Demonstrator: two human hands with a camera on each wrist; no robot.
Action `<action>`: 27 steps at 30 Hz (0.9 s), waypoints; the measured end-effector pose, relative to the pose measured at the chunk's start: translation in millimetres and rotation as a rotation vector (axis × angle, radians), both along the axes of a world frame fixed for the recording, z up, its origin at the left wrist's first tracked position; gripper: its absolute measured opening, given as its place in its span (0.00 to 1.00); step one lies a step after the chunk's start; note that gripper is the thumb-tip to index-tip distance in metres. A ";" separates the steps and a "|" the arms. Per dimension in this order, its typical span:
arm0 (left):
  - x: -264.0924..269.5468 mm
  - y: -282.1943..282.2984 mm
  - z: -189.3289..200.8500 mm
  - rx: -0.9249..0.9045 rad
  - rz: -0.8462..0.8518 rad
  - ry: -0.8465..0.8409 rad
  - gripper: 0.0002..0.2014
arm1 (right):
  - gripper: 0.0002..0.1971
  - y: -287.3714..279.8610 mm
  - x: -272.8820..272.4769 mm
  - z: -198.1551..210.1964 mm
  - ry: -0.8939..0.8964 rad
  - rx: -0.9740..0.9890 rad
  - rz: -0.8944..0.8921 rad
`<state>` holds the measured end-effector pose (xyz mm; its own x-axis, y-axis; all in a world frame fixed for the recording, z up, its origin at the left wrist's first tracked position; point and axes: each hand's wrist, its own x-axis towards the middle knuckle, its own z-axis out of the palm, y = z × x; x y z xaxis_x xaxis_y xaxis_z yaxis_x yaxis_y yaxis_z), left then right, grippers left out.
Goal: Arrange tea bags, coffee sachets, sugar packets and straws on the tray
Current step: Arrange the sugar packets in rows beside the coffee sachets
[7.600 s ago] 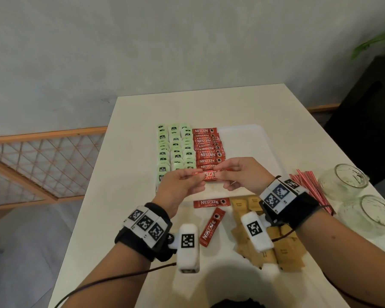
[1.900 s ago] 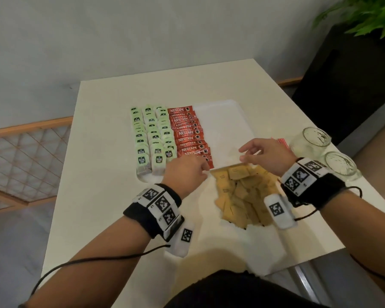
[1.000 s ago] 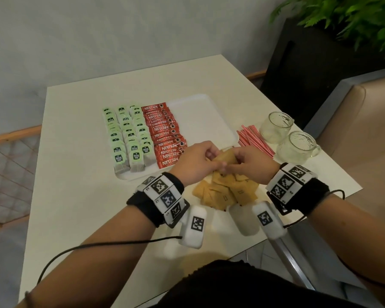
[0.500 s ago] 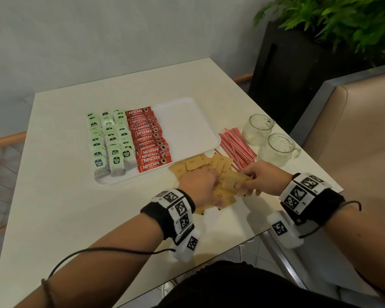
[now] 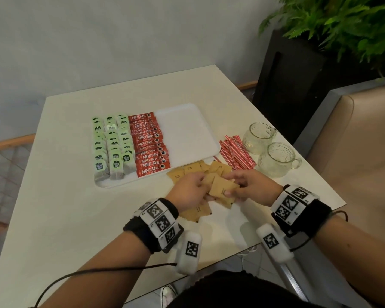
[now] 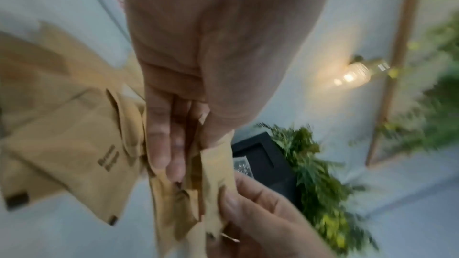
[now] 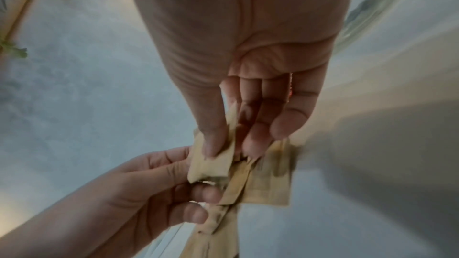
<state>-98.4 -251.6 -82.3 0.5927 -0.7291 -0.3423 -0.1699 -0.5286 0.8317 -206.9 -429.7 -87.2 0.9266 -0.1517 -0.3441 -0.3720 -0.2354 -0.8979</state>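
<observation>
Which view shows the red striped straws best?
Head view: the straws lie in full as a loose bundle on the table, between the tray and two glass cups. Neither wrist view shows them clearly; the right wrist shows at most a red sliver between fingers.

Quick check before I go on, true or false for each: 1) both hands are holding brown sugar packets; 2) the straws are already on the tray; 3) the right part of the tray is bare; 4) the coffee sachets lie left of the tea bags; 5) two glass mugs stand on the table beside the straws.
1) True. The left hand and right hand both grip brown sugar packets between them.
2) False. The straws lie on the table, right of the tray.
3) True. That white part holds nothing.
4) False. The coffee sachets lie right of the tea bags.
5) True. The glass mugs stand just right of the straws.
</observation>
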 end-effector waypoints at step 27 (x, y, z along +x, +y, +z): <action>45.1 64.4 11.0 0.071 0.158 0.340 0.03 | 0.37 59.8 113.0 4.0 0.380 -0.831 -0.075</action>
<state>-53.3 -187.3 -71.3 0.5395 -0.6054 -0.5851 0.1973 -0.5847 0.7869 -93.9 -369.9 -83.2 0.7512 -0.5419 -0.3769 -0.6479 -0.7143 -0.2645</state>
